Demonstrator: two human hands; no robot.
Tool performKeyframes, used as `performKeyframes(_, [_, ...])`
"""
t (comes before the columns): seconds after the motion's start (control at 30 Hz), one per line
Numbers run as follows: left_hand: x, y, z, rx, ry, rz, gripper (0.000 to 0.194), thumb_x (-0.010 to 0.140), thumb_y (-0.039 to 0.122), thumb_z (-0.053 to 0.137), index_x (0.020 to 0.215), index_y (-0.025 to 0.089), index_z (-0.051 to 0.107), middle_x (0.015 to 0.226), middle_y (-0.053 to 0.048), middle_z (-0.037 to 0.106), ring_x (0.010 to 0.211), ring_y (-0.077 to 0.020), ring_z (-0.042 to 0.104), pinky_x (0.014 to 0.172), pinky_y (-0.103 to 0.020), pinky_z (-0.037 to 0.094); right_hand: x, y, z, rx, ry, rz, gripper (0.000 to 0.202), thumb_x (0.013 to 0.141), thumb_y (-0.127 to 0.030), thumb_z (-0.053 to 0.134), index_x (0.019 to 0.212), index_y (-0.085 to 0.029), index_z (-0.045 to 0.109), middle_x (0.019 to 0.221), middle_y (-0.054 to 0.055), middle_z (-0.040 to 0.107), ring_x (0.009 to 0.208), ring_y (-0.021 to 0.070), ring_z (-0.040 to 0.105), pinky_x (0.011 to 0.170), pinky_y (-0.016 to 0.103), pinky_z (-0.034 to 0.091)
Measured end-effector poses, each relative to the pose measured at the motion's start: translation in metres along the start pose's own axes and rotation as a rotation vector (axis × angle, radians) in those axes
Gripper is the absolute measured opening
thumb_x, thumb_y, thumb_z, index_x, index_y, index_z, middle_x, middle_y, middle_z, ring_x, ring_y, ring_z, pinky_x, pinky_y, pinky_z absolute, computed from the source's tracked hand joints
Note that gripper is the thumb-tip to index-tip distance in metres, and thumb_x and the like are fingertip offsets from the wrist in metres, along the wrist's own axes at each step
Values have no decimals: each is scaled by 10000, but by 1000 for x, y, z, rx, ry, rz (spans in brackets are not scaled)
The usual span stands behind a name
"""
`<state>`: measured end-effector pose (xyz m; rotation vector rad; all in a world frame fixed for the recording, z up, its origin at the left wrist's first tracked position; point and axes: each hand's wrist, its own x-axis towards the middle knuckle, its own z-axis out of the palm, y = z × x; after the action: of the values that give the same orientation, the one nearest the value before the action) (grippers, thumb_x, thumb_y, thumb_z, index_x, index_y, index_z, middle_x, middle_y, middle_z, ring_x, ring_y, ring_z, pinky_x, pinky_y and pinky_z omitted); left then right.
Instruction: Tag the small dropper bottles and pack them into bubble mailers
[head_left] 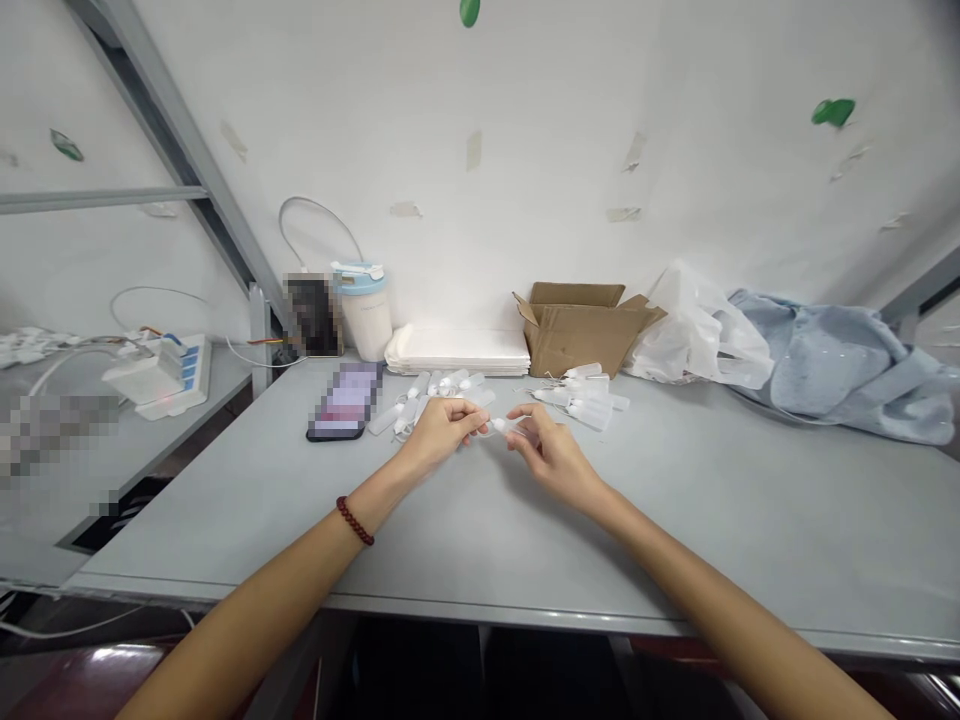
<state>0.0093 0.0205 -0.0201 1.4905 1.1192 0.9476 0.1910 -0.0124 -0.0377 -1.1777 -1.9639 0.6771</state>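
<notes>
My right hand [551, 450] holds a small translucent plastic bottle [523, 430] between thumb and fingers, its white tip pointing left. Close to that tip, my left hand [448, 430] is closed in a pinch; whatever lies between its fingertips is too small to make out. Just behind my left hand is a loose pile of similar bottles [412, 405], some with thin strands or tips sticking out. A second group of bottles [589, 412] lies behind my right hand, in front of the cardboard box.
Along the wall stand a lidded cup [366, 320], a stack of white sheets [465, 352], an open cardboard box [574, 340], a white plastic bag [697, 330] and blue cloth [832, 360]. A phone [345, 402] lies on the grey table [495, 550]. A power strip [176, 380] sits at left.
</notes>
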Motion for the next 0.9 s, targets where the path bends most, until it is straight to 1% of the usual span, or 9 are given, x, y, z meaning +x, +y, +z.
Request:
performKeyframes(0.23, [-1,-3,2,30,-13,-11,225,696,348,635,642,130,650,668,-45,653,520,-91,473,547,-247,392,-2,3,3,-65,24,-27,194,885,-279,405,1052,-183,412,649,-29,527,528,121,440,535,232,329])
performKeyframes(0.37, [-3,-3,3,25,-17,-30,253,700,377,638,644,131,643,678,-48,652,519,-93,470,533,-247,388,-2,1,3,-77,11,-30,185,887,-275,385,1047,-182,401,649,-30,502,534,124,441,526,229,318])
performKeyframes(0.5, [-2,-3,3,-23,-31,-38,285,701,409,653,634,132,637,686,-45,639,518,-91,470,532,-252,394,-1,1,3,-100,3,-22,185,893,-287,377,1048,-190,401,654,-25,507,543,134,461,534,238,332])
performKeyframes(0.57, [-1,-3,2,-87,-41,-41,310,700,436,662,647,131,646,707,-54,634,567,-108,505,527,-248,403,2,2,3,-105,22,-19,186,891,-298,390,1045,-195,403,659,-21,515,546,138,470,536,242,340])
performKeyframes(0.7, [3,-1,-1,-221,-27,-46,401,732,511,629,763,115,684,744,-90,637,724,-163,566,537,-240,429,5,1,2,-100,75,-29,195,888,-312,416,1049,-204,399,663,-18,532,541,140,473,533,245,348])
performKeyframes(0.77, [3,0,-3,-236,-6,-53,415,739,518,623,789,111,689,741,-93,640,727,-164,569,542,-240,433,5,0,1,-92,83,-34,191,889,-311,418,1045,-203,400,674,-13,542,543,138,475,533,244,350])
performKeyframes(0.83, [3,1,-3,-222,9,-48,387,728,497,643,779,116,687,744,-86,642,729,-160,566,544,-237,431,5,0,1,-86,83,-40,185,890,-306,417,1040,-198,401,686,-8,549,547,136,479,534,241,352])
performKeyframes(0.9, [3,1,-2,-195,-3,-24,343,707,463,670,756,124,683,753,-77,641,734,-156,560,545,-234,430,5,0,1,-82,87,-48,187,890,-302,420,1042,-194,400,701,-4,553,548,134,480,536,240,354])
